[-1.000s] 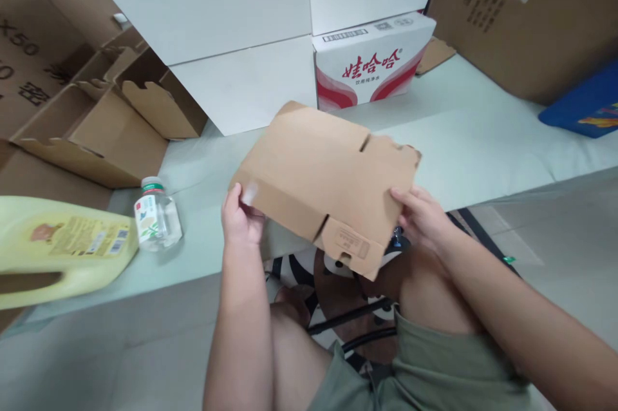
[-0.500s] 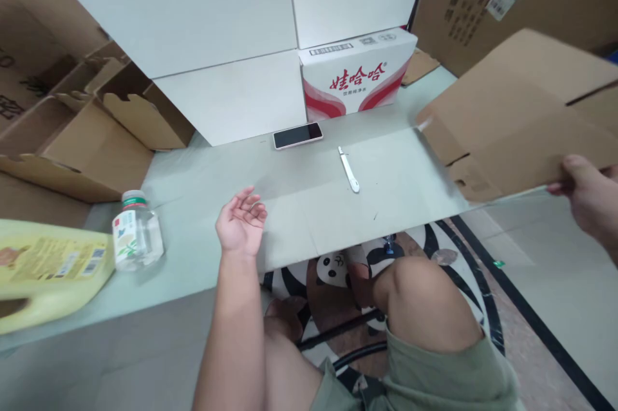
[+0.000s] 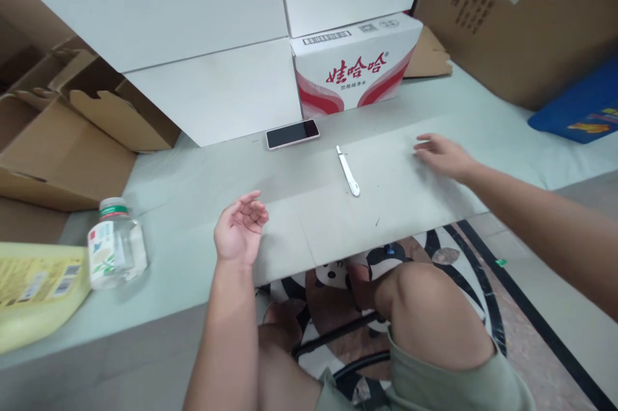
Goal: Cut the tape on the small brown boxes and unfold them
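My left hand (image 3: 241, 227) rests palm up near the front edge of the pale green table (image 3: 193, 269), its fingers loosely curled and apart, holding nothing. Over the table to the right, my right hand (image 3: 441, 156) has its fingers stretched out and nothing in them. Between the two hands lies a slim white utility knife (image 3: 348, 171), closer to the middle. Behind it and to the left, a smartphone (image 3: 292, 134) with a dark screen lies flat, in front of the white boxes.
Large white boxes (image 3: 217, 89) and a red-and-white carton (image 3: 355, 69) line the back. Open cardboard boxes (image 3: 72, 140) stand left, near a clear bottle (image 3: 116, 247) and a yellow jug (image 3: 38, 295). A big brown carton (image 3: 521, 37) and a blue container (image 3: 584, 108) are at right.
The flat cardboard box that my right hand held at the right is out of view. My right hand has let go and moved left over the table. My left hand stays about where it was.
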Demonstrator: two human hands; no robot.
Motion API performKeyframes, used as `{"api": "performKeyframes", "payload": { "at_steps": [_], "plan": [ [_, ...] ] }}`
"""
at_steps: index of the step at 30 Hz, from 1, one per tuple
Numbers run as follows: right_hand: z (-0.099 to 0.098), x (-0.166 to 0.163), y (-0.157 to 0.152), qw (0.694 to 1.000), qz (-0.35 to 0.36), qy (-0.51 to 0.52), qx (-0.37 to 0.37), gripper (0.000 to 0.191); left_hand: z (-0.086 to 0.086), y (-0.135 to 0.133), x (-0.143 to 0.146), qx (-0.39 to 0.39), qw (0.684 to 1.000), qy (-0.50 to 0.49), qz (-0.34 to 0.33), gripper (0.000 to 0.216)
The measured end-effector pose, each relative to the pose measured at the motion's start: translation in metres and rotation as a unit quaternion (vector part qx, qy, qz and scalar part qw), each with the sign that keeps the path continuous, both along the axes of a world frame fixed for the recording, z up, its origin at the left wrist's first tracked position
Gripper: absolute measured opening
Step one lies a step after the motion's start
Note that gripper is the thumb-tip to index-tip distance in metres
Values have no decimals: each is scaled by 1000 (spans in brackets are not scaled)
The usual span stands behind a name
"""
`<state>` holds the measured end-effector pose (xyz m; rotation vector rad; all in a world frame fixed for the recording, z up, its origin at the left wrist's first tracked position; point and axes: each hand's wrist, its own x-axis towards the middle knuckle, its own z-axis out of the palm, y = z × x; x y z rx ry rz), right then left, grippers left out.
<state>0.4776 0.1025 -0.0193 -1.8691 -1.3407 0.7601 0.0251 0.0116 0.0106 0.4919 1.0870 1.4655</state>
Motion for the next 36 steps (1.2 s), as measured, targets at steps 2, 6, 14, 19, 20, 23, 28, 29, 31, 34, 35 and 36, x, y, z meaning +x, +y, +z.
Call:
{"api": "performKeyframes", "payload": {
  "at_steps": [2,6,14,19,20,23,28,29,31,34,35,36],
  "plan": [
    [-2,-30,-16,994,73,-76,-18,35,1,-2,-1,8,1000,-3,1,27],
    [15,-89,-35,962,187,-195,-39,46,3,-7,-5,20,1000,-20,3,31],
    [22,-174,-38,925,228,-286,-105,63,12,-22,-19,45,998,-46,3,39],
    [30,-185,-33,931,203,-271,-135,45,17,-37,-39,56,995,-78,25,39],
    [33,-190,-32,934,206,-257,-139,34,18,-40,-45,59,994,-87,31,39],
    [42,-219,-29,942,231,-199,-139,8,21,-46,-59,72,990,-110,56,37],
    [53,-309,-17,942,299,-131,-84,19,25,-52,-78,97,981,-146,79,36],
    [56,-332,-14,939,311,-124,-72,25,27,-53,-81,99,980,-153,80,36],
    [62,-382,-6,933,339,-111,-51,35,29,-55,-86,103,977,-163,87,37],
    [78,-465,5,910,407,-77,-11,33,32,-57,-94,112,973,-174,105,38],
    [84,-494,7,901,430,-61,3,27,33,-57,-97,113,971,-178,113,38],
    [92,-523,10,889,455,-43,19,25,34,-57,-99,113,969,-183,120,39]
  ]
}}
